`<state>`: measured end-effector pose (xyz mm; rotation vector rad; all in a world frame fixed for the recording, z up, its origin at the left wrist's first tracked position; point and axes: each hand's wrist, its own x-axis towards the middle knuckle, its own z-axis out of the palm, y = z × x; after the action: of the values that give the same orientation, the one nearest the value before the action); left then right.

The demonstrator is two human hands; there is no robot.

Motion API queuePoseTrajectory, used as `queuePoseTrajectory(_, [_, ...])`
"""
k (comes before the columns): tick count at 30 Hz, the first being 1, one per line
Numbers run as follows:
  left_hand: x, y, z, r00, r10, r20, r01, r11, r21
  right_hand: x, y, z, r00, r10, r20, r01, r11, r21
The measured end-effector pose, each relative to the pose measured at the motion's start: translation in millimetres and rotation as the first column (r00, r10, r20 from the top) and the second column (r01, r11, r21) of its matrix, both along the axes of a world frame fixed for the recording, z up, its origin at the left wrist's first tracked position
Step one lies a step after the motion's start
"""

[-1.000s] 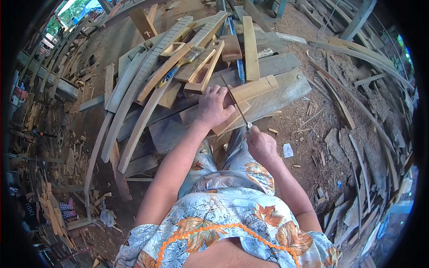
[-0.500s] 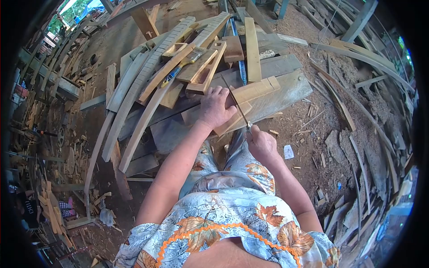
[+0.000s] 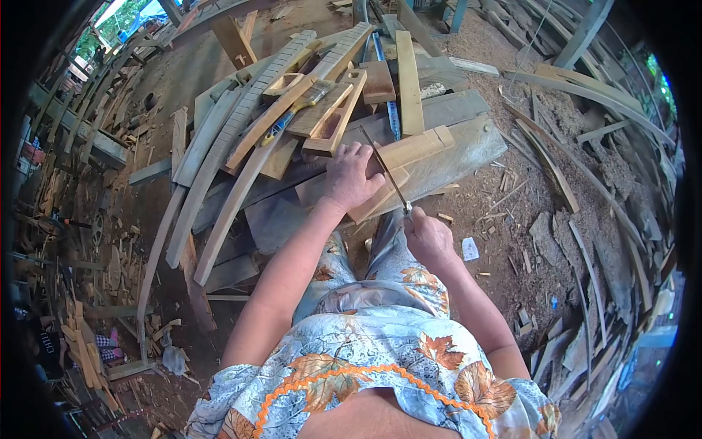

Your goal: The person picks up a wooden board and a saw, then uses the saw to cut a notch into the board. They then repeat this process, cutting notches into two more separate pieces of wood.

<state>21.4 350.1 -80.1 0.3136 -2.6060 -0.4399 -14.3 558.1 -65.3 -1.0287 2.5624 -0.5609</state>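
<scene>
My right hand is closed around the handle of a handsaw, whose thin blade shows almost edge-on. The blade lies across a light wooden block that has a line across it near its far right end. My left hand grips the same block to the left of the blade, fingers curled over the far side and thumb pointing toward the saw. Below the block, a broad grey plank serves as the work surface. How deep the blade sits in the wood cannot be made out.
A paintbrush lies on stacked wood pieces beyond my left hand. Near it are a blue measuring strip, a brown block and a long pale board. Curved strips jut out at left. Wood scraps cover the ground.
The view has shifted very slightly. Both hands, the saw and the block keep nearly the same positions relative to each other.
</scene>
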Motion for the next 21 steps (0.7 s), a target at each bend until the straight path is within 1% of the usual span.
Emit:
queuePoseTrajectory(2, [0, 0, -1, 1.0, -0.004, -0.006, 0.004, 1.0, 0.0, -2, -5, 0, 1.0, 0.009, -0.009, -0.009, 1.0, 0.019])
queuePoseTrajectory(4, [0, 1, -1, 1.0, 0.013, 0.006, -0.014, 1.0, 0.004, -5, -16, -4, 1.0, -0.018, -0.003, 0.017, 0.998, -0.058])
queuePoseTrajectory(8, [0, 0, -2, 1.0, 0.011, 0.0, -0.011, 1.0, 0.001, -7, -23, -2, 1.0, -0.021, -0.019, 0.02, 0.999, -0.034])
queuePoseTrajectory(10, [-1, 0, -3, 1.0, 0.012, -0.021, -0.012, 1.0, -0.003, -2, -14, -7, 1.0, -0.028, -0.002, 0.028, 0.997, -0.078])
queuePoseTrajectory(13, [0, 0, -2, 1.0, 0.017, -0.005, -0.017, 1.0, -0.002, 5, -2, -5, 0.999, -0.032, -0.01, 0.032, 0.999, -0.044])
queuePoseTrajectory(16, [0, 0, -2, 1.0, 0.01, -0.004, -0.01, 1.0, 0.002, 1, -9, -7, 0.999, -0.029, -0.041, 0.026, 0.997, -0.075])
queuePoseTrajectory(21, [0, 0, -2, 1.0, 0.009, -0.003, -0.009, 1.0, -0.007, -9, -30, -7, 0.999, -0.031, -0.023, 0.029, 0.997, -0.077])
